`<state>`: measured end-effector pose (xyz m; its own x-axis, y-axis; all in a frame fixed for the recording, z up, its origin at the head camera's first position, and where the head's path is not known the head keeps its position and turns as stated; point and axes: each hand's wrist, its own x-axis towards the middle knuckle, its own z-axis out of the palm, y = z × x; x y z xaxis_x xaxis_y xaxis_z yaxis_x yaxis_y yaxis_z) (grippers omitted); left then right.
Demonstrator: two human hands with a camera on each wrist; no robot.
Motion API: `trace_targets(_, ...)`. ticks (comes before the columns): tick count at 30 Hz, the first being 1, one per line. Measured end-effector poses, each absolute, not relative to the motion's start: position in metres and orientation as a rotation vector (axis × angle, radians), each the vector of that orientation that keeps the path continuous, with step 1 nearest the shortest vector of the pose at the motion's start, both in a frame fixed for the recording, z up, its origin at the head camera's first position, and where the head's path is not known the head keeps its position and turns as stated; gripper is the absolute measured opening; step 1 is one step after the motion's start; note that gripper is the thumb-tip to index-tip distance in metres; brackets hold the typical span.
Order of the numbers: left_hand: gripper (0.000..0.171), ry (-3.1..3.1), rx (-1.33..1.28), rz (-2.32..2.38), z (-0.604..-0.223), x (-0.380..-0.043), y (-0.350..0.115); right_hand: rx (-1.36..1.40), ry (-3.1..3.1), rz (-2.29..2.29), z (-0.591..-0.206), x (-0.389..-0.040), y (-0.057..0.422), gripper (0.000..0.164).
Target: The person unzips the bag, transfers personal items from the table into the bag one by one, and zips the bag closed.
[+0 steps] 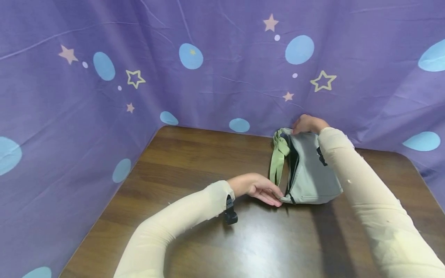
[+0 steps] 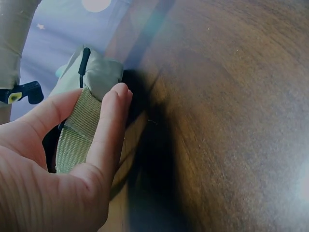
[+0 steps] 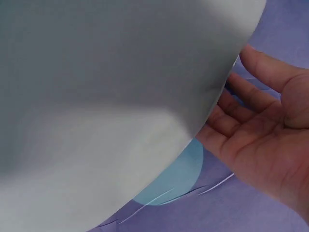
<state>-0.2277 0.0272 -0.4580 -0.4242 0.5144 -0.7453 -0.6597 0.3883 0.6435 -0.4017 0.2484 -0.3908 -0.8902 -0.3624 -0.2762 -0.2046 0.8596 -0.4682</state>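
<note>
A pale grey-green shoulder bag [image 1: 314, 173] stands on the wooden table, its zipped mouth gaping toward the left. Its green webbing strap [image 1: 277, 160] hangs down on that side. My left hand [image 1: 259, 189] pinches the bag's near lower corner, beside the black zipper pull [image 2: 84, 60]. In the left wrist view the strap [image 2: 77, 130] passes between thumb and fingers. At the bag's far top corner my right hand [image 1: 308, 124] grips the edge. The right wrist view has the right hand [image 3: 265, 116] with fingers behind the bag's edge, their tips hidden.
Purple cloth [image 1: 222, 69] with stars and blue ovals hangs behind and to the left of the table [image 1: 194, 154]. The bag's far end is close to the back cloth. A black wrist mount [image 1: 230, 210] sits on the left sleeve.
</note>
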Motion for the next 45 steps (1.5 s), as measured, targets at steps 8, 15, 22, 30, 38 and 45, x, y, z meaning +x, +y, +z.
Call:
trace_targets(8, 0.021, 1.514, -0.134, 1.385, -0.458, -0.230, 0.019, -0.398, 2.727, -0.451, -0.390, -0.398, 0.251, 0.022)
trace_targets(15, 0.013, 1.509, -0.208, 1.485, -0.447, -0.244, -0.006, -0.246, 2.606, -0.734, -0.389, -0.396, 0.264, 0.022)
trace_targets(22, 0.017, 1.533, -0.284, 1.589, -0.437, -0.260, -0.038, -0.065, 2.456, -0.895, -0.387, -0.385, 0.282, 0.021)
trace_targets(30, 0.014, 1.601, -0.316, 1.696, -0.424, -0.273, -0.076, -0.008, 2.135, -1.247, -0.389, -0.371, 0.305, 0.024)
trace_targets(38, 0.016, 1.643, -0.324, 1.838, -0.398, -0.288, -0.105, -0.169, 1.798, -1.637, -0.385, -0.346, 0.311, 0.035)
trace_targets(45, 0.014, 1.811, -0.321, 1.947, -0.368, -0.296, -0.119, -0.291, 1.463, -2.053, -0.381, -0.318, 0.308, 0.016)
